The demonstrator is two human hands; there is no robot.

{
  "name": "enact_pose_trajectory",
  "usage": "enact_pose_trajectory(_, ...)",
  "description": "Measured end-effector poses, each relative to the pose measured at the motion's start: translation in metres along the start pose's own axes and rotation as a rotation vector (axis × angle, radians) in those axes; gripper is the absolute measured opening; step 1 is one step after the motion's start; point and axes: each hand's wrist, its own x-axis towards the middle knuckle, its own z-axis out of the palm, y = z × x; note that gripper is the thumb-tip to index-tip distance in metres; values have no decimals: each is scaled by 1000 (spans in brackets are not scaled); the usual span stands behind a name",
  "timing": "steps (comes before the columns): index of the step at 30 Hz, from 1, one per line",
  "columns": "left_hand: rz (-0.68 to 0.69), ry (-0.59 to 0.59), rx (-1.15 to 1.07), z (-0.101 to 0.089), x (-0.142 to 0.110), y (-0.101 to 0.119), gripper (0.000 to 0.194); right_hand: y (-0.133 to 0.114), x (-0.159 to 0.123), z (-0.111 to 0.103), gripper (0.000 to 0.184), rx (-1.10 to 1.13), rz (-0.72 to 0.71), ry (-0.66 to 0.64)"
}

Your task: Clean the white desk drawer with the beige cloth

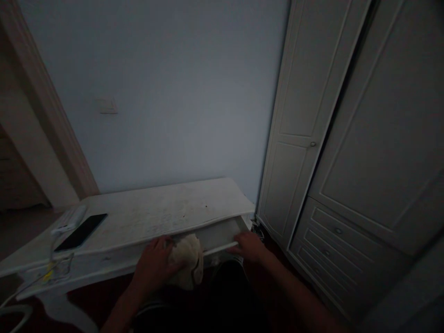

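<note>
The room is dim. A low white table (156,210) stands against the wall, and its drawer (222,238) is pulled partly out at the front. My left hand (152,263) is closed on a crumpled pale cloth (187,259), held at the drawer's front. My right hand (249,247) grips the drawer's front edge near its right end, fingers curled over it.
A black phone (81,231) and a white remote-like object (69,219) lie on the table's left end, with a cable (21,289) trailing off the left corner. A tall white wardrobe (347,162) with doors and drawers stands close on the right. A door frame (45,106) is at the left.
</note>
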Motion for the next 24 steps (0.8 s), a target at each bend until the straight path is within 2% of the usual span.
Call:
enact_pose_trajectory(3, -82, 15, 21, 3, -1, 7, 48, 11, -7, 8, 61, -106, -25, 85)
enact_pose_trajectory(6, -8, -101, -38, 15, -1, 33, 54, 6, -5, 20, 61, -130, -44, 206)
enact_pose_trajectory(8, 11, -179, -2, 21, 5, 57, 68, 3, -3, 25, 60, -122, -50, 255)
enact_pose_trajectory(10, 14, -223, 12, 22, 19, 84, 71, 3, -2, 29, 56, -95, -52, 288)
enact_pose_trajectory(13, 99, -264, -86, 22, 48, 127, 62, 7, -1, 32, 47, -59, -63, 337)
enact_pose_trajectory(15, 129, -223, -124, 24, 65, 151, 65, 9, -1, 34, 42, -53, -74, 358)
enact_pose_trajectory(17, 125, -177, -140, 28, 74, 164, 63, 10, -1, 35, 39, -60, -79, 363)
enact_pose_trajectory(20, 121, -141, -144, 32, 70, 160, 57, 8, -2, 35, 41, -80, -77, 361)
enact_pose_trajectory(24, 105, -143, -77, 30, 43, 119, 46, 7, -1, 36, 50, -122, -50, 343)
